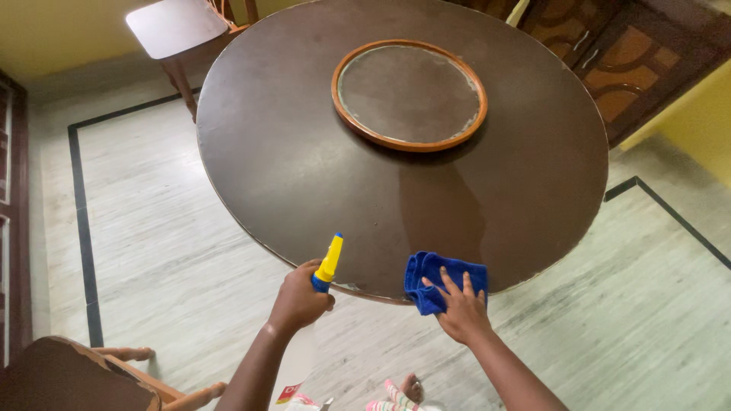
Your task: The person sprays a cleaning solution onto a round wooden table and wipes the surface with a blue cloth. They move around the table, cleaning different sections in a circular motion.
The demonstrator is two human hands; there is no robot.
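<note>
Gripping a spray bottle (326, 268) just off the round counter's (304, 175) near edge, the left hand (298, 298) has its fingers wrapped shut. The right hand (459, 308), fingers spread, presses a blue cloth (434, 278) at the rim. Bare floor (167, 251) lies around; the bottle's lower body seems blurred.

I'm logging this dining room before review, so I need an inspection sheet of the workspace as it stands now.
Surface: round dark wooden table, with a streaked sheen on the near part.
Job's things: spray bottle with yellow nozzle; blue cloth at the near edge.
Clutter: round turntable with wooden rim at the centre, otherwise nothing seen.
Grippers: left hand grips the bottle; right hand lies flat on the cloth, fingers spread.
Cables: nothing seen.
Surroundings: pale tiled floor, wooden chairs, dark cabinet, yellow walls.
</note>
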